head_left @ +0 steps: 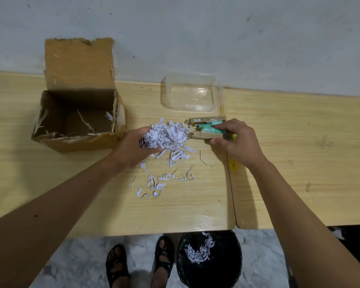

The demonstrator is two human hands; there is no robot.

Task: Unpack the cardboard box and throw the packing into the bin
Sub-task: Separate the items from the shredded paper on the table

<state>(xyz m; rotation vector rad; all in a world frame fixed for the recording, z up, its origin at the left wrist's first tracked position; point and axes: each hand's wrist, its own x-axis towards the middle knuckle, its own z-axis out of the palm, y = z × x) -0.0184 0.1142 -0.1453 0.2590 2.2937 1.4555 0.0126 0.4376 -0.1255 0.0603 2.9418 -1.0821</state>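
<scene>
The open cardboard box [79, 121] stands at the table's left, its flap up against the wall, with only a few paper strips inside. My left hand [134, 147] is closed on a clump of white shredded paper [166, 135] at the table's middle. My right hand [236, 140] grips a bundle of small tan cartons and green tubes [206, 129] just right of the clump. Loose shreds [154, 183] lie scattered nearer to me. The black bin [209, 258] stands on the floor below the table edge, holding some shreds.
A clear plastic container [190, 93] sits by the wall behind the cartons. A yellow object [234, 164] lies in the seam between the two wooden tables [299, 163]. My sandalled feet [139, 260] stand left of the bin.
</scene>
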